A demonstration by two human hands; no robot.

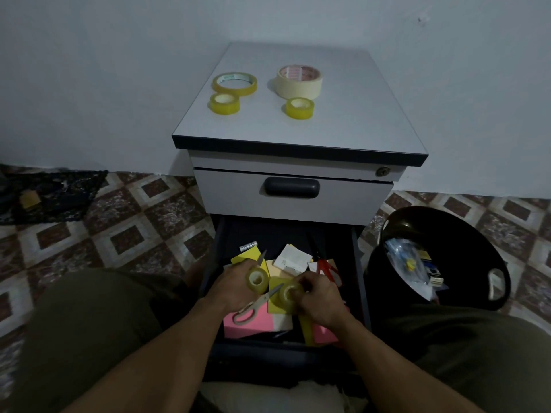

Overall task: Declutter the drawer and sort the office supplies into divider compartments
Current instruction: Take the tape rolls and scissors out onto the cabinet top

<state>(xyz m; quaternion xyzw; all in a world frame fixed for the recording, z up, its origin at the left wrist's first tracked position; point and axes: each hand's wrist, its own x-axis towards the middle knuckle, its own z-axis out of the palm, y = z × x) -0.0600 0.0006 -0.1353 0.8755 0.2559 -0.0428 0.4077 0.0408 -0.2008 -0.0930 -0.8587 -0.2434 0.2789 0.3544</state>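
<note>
Over the open lower drawer [360, 281] both hands are busy. The left hand [234, 289] grips a small clear tape roll [258, 280], and the right hand [321, 297] has its fingers curled around a second small roll [286, 295] just beside it. Beneath them, scissors [257, 302] lie across a pink note pad [253, 323] among yellow and white papers. On the cabinet's top surface [351, 114] sit four rolls: a wide masking tape [299, 81], a flat yellowish roll [234, 83] and two small clear ones. A black bin [477, 234] holding scraps stands on the floor to the right.
</note>
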